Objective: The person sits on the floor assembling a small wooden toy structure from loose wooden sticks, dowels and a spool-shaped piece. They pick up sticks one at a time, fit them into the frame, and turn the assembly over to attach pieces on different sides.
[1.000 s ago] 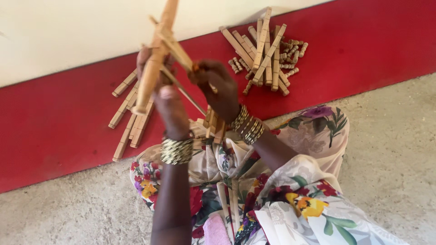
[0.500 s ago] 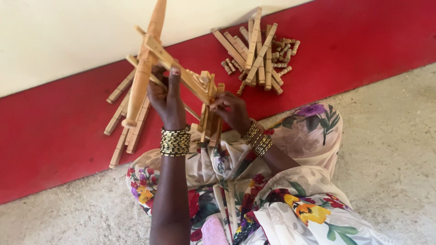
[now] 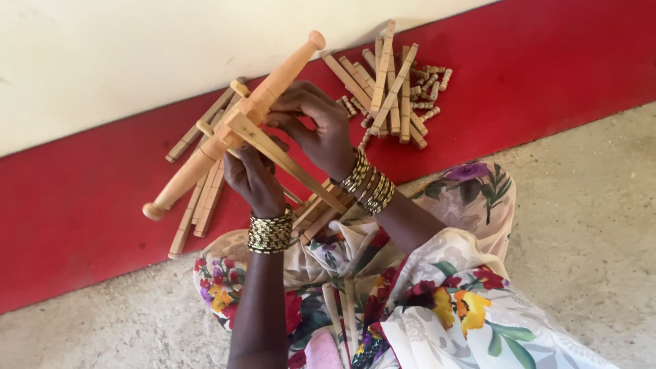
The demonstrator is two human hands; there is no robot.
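Above the lap, at frame centre: 1 turned wooden spindle (image 3: 232, 126), long, knobbed at both ends, tilted from 8 o'clock up to 1 o'clock, with short pegs and flat slats set across its middle.

Left hand (image 3: 254, 179): closed around the spindle's middle from below, gold bangles at the wrist.
Right hand (image 3: 316, 126): fingers curled over the hub from 3 o'clock, clamped on the same joint. Both hands sit close together, touching or nearly so.

1 long slat (image 3: 287, 162) runs from the hub toward 5 o'clock, down to a bundle of loose slats (image 3: 316, 212) resting on the floral cloth (image 3: 437, 294) of the lap.

Floor stock: pile of slats and small pegs (image 3: 396, 85) at 1 o'clock on the red floor band (image 3: 547, 61); second group of slats (image 3: 201, 198) at 9 o'clock, under the spindle.

Risks, judged:
- Long slat is held only at the hub end; a twist of the spindle could lever it out of its seat.
- Forcing a tight joint may split a slat or snap a peg.
- Lap bundle lies loose and could slide off onto the concrete floor (image 3: 588, 225).

Not readable: the joint itself, covered by fingers; whether the slat is seated or merely laid against the hub; the count of lap pieces, partly under the wrists.
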